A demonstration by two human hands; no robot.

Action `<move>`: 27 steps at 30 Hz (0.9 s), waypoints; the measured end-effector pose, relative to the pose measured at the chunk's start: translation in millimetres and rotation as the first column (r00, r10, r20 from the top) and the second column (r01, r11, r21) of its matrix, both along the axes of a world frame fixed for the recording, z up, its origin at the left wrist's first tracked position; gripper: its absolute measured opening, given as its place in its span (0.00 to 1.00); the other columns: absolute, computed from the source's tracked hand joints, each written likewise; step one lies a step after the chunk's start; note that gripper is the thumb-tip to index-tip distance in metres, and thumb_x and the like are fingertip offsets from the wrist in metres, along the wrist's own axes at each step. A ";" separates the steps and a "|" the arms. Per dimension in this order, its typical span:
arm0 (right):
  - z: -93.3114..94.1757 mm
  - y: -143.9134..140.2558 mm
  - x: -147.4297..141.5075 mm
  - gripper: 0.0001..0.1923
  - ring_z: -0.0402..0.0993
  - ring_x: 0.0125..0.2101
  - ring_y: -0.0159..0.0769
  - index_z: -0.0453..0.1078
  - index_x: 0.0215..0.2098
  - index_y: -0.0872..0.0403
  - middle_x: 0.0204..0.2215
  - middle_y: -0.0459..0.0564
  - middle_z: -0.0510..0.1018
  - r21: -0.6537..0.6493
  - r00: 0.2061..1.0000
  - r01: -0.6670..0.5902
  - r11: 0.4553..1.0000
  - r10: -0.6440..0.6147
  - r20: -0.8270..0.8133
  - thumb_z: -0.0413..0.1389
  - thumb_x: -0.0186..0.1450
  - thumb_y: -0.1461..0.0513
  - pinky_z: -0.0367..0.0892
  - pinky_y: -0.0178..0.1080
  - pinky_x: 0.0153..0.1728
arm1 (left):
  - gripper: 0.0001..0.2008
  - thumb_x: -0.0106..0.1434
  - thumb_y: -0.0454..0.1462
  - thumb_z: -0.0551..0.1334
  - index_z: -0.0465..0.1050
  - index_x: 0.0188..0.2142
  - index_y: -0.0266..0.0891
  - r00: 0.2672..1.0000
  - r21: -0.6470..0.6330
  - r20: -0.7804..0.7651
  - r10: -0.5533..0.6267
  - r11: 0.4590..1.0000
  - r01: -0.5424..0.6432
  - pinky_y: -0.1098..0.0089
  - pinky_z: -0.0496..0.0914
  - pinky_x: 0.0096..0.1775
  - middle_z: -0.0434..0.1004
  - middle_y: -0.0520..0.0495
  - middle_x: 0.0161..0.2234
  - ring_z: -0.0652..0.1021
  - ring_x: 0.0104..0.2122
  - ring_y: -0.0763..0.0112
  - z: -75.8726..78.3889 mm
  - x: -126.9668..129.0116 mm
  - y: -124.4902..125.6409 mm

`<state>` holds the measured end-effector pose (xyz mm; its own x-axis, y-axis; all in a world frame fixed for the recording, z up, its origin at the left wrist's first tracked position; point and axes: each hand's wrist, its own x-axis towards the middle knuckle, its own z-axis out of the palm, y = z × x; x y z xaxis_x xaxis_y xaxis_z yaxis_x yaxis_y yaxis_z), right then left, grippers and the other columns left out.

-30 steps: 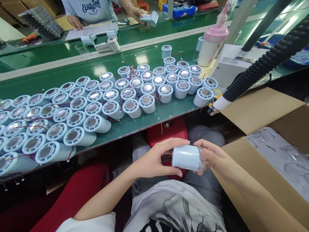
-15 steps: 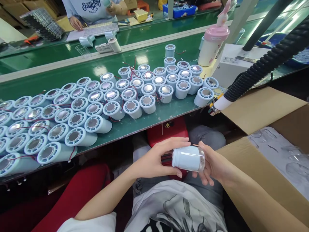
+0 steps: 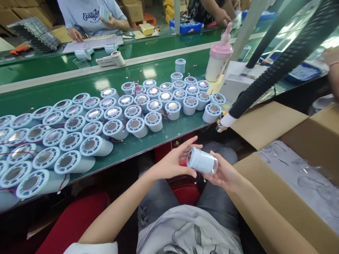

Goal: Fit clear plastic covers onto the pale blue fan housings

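Head view: both hands clamped on one pale blue cylinder [image 3: 202,161], held over the lap below the table edge. Left hand [image 3: 173,163] pinched its capped end; right hand [image 3: 225,173] cradled the clear end from beneath. Long axis ran left-right, tilted slightly, lying between the palms. Matching cylinders [image 3: 111,116] crowded the green bench [image 3: 66,88]; open carton [image 3: 267,123] at right.

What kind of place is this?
Probably a factory assembly line: a long green conveyor belt holds many identical pale-blue cylindrical housings, and another person works opposite.
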<state>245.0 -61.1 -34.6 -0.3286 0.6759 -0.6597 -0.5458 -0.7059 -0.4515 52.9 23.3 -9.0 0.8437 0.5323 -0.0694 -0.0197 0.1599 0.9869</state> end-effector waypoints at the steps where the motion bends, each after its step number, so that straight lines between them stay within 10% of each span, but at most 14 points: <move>1: -4.7 6.3 4.1 0.29 0.57 0.08 0.23 0.70 0.36 0.59 0.14 0.47 0.71 0.021 1.000 0.028 0.999 -0.028 0.007 0.36 0.71 0.47 0.49 0.21 0.07 | 0.53 0.46 0.31 0.74 0.49 0.66 0.50 1.000 -0.008 0.018 -0.019 1.000 0.019 0.56 0.64 0.58 0.62 0.38 0.62 0.68 0.59 0.55 -6.1 9.7 11.0; 10: -26.0 51.3 44.3 0.32 0.41 0.07 0.21 0.65 0.31 0.57 0.09 0.41 0.61 0.191 0.997 0.061 0.980 -0.070 0.039 0.30 0.69 0.45 0.39 0.22 0.06 | 0.58 0.45 0.32 0.74 0.41 0.68 0.45 0.992 -0.009 -0.026 -0.120 0.993 0.120 0.50 0.64 0.57 0.59 0.32 0.63 0.70 0.57 0.52 -26.2 75.1 74.1; 17: -7.8 21.3 30.5 0.34 0.55 0.08 0.24 0.68 0.36 0.59 0.13 0.47 0.70 0.267 0.991 -0.078 0.960 0.046 0.122 0.35 0.69 0.41 0.47 0.23 0.07 | 0.34 0.49 0.35 0.73 0.65 0.56 0.40 0.987 0.050 -0.093 -0.132 0.989 0.137 0.59 0.70 0.53 0.71 0.41 0.52 0.74 0.50 0.60 6.3 40.7 36.3; 20: 2.3 -4.0 23.0 0.36 0.72 0.17 0.31 0.68 0.46 0.58 0.22 0.51 0.77 0.391 0.983 -0.054 0.919 -0.020 0.183 0.52 0.59 0.36 0.65 0.28 0.14 | 0.32 0.51 0.36 0.72 0.66 0.55 0.42 0.990 0.047 -0.116 -0.086 0.995 0.092 0.62 0.71 0.51 0.70 0.43 0.51 0.74 0.49 0.63 24.1 22.4 13.5; 22: 8.7 -19.4 21.7 0.38 0.77 0.40 0.38 0.63 0.56 0.49 0.44 0.53 0.78 0.616 0.933 -0.068 0.784 -0.170 0.318 0.66 0.52 0.44 0.75 0.35 0.38 | 0.31 0.51 0.37 0.72 0.65 0.54 0.44 0.987 0.023 -0.146 -0.063 0.998 0.067 0.64 0.72 0.49 0.71 0.45 0.49 0.75 0.48 0.63 32.9 13.3 2.0; 25: 15.4 -34.3 22.2 0.34 0.60 0.61 0.41 0.62 0.58 0.35 0.63 0.44 0.61 0.828 0.707 -0.405 0.388 -0.441 0.552 0.65 0.58 0.65 0.59 0.44 0.59 | 0.33 0.52 0.40 0.71 0.64 0.56 0.45 0.980 -0.032 -0.183 -0.077 0.997 0.073 0.64 0.73 0.45 0.73 0.45 0.47 0.76 0.44 0.63 40.3 4.7 -8.6; 27: 17.9 -38.3 20.6 0.30 0.62 0.60 0.42 0.66 0.56 0.35 0.63 0.45 0.62 0.801 0.637 -0.505 0.321 -0.488 0.597 0.61 0.62 0.69 0.62 0.44 0.58 | 0.35 0.51 0.39 0.72 0.63 0.57 0.47 0.980 -0.029 -0.176 -0.090 0.996 0.086 0.63 0.73 0.45 0.72 0.44 0.50 0.76 0.45 0.61 42.4 1.1 -12.6</move>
